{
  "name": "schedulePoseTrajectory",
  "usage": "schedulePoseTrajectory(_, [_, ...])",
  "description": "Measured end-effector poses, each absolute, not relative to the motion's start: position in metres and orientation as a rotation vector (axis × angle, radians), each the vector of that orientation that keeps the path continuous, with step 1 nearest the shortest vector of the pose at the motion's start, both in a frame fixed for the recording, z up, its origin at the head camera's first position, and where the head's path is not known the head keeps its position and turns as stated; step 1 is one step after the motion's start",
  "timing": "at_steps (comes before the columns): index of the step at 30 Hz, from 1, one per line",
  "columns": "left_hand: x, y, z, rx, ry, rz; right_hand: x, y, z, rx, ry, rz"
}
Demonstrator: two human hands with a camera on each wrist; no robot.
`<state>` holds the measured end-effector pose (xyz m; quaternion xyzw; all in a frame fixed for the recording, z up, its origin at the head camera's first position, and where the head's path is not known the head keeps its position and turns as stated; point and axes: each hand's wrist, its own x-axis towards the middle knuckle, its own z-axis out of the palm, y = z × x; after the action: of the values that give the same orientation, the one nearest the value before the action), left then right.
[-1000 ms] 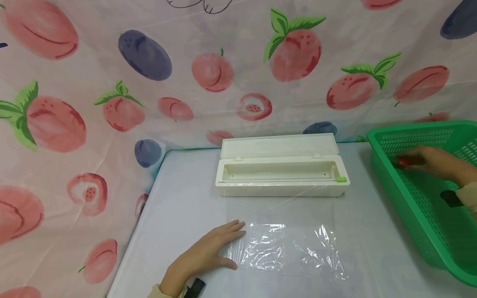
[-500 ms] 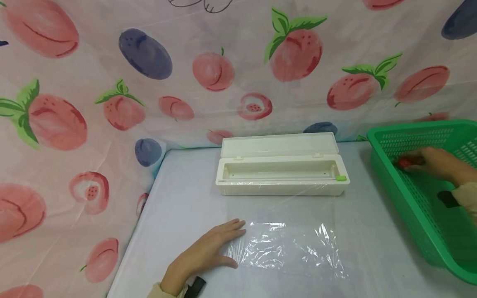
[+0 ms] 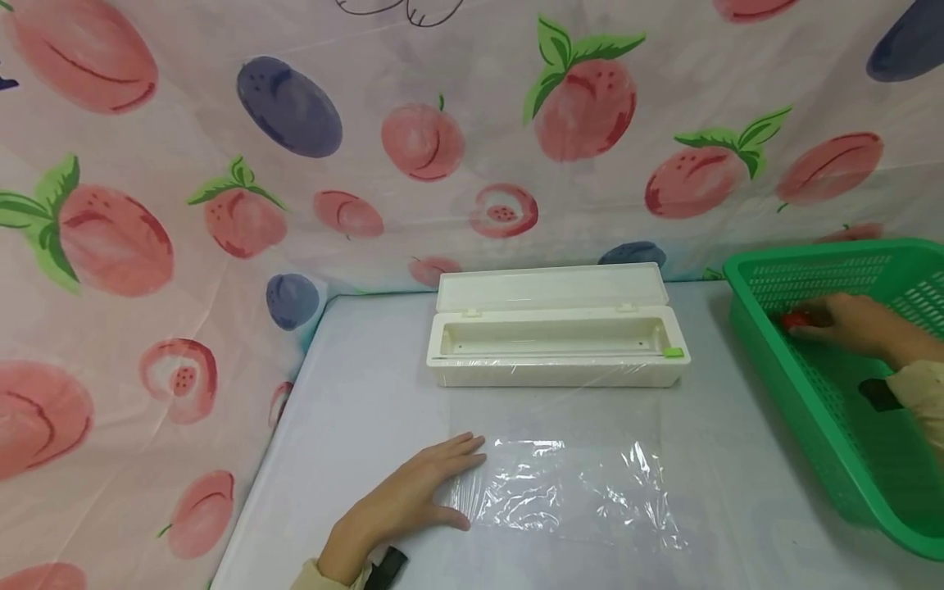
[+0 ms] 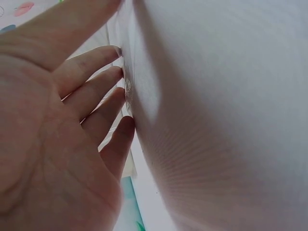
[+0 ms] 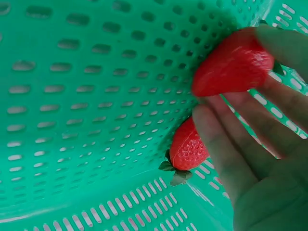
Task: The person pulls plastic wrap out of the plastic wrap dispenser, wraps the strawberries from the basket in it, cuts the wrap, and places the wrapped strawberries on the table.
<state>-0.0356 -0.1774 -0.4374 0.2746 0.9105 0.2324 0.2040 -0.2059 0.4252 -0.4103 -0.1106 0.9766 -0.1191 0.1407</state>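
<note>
Inside the green basket (image 3: pixel 796 418), my right hand (image 3: pixel 859 324) pinches a red strawberry (image 5: pixel 233 65) between thumb and fingers. Just below it in the right wrist view, a second strawberry (image 5: pixel 187 147) with green leaves lies against the basket wall. My left hand (image 3: pixel 409 496) rests on the left edge of a sheet of clear cling film (image 3: pixel 560 492), its fingers spread and fairly straight. In the left wrist view the fingertips (image 4: pixel 126 126) touch the surface. The film runs forward from a white cling film dispenser (image 3: pixel 556 375) whose lid (image 3: pixel 553 287) stands raised.
A green slider (image 3: pixel 673 353) sits at the right end of the dispenser's front edge. A white cloth (image 3: pixel 354 393) covers the table. Fruit-printed fabric (image 3: pixel 442 65) hangs behind and along the left side. The basket fills the right side.
My right hand shifts slightly inside the basket, and more of the red strawberry shows at its fingertips. The left hand, film and dispenser stay where they were.
</note>
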Motion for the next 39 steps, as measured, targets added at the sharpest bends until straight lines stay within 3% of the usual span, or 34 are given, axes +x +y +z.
schedulePoseTrajectory(12, [-0.035,-0.18,-0.439,0.8,2.546,0.644,-0.198,0.416,-0.396,-0.3,2.878,-0.342])
schedulePoseTrajectory(22, [-0.035,-0.183,-0.44,0.804,2.561,0.637,-0.19,0.39,-0.364,-0.415,2.992,-0.35])
schedulePoseTrajectory(39, [-0.035,-0.182,-0.441,0.814,2.55,0.666,-0.159,0.347,-0.327,-0.443,3.118,-0.339])
